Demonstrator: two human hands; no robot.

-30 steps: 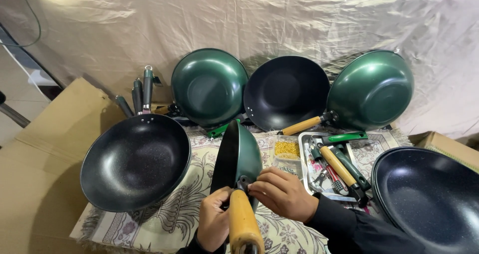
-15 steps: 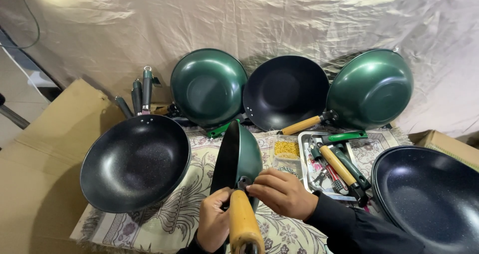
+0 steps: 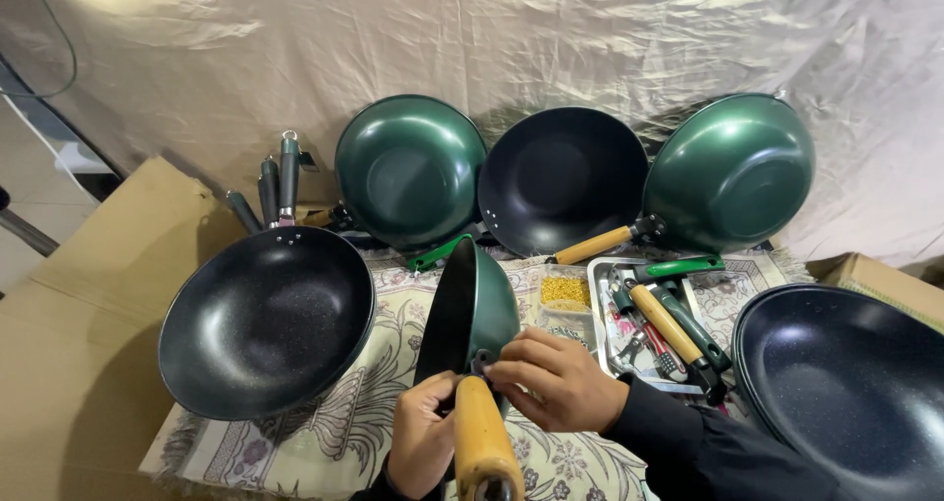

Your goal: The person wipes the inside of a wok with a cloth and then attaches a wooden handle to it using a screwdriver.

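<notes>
Nothing much has shifted over the last second; my hands sit where they were at the bottom centre of the frame, and the green pan (image 3: 470, 309) stands on edge as before, dark inside facing left, green back facing right; so the work at the joint between handle and pan goes on, as I judge it. My left hand (image 3: 425, 444) is closed round the near end of the wooden handle (image 3: 482, 440), which points toward me; my right hand (image 3: 553, 381) is pinched shut with its fingertips at the small fitting where handle meets pan; whether it holds a screw or only the bracket I cannot tell.

For room: the big dark pan (image 3: 267, 319) lies just beside my pan at lower left; the tray (image 3: 602, 344) of spare handles and small tools is close at centre right, with a little tub of yellow bits (image 3: 565, 292) between; another dark pan (image 3: 851, 388) fills the lower right corner. Three pans (image 3: 560, 176) lean on the cloth backdrop along the middle. The patterned cloth (image 3: 374, 314) shows bare only in a narrow strip round my hands; cardboard (image 3: 79, 344) flanks the left edge.
</notes>
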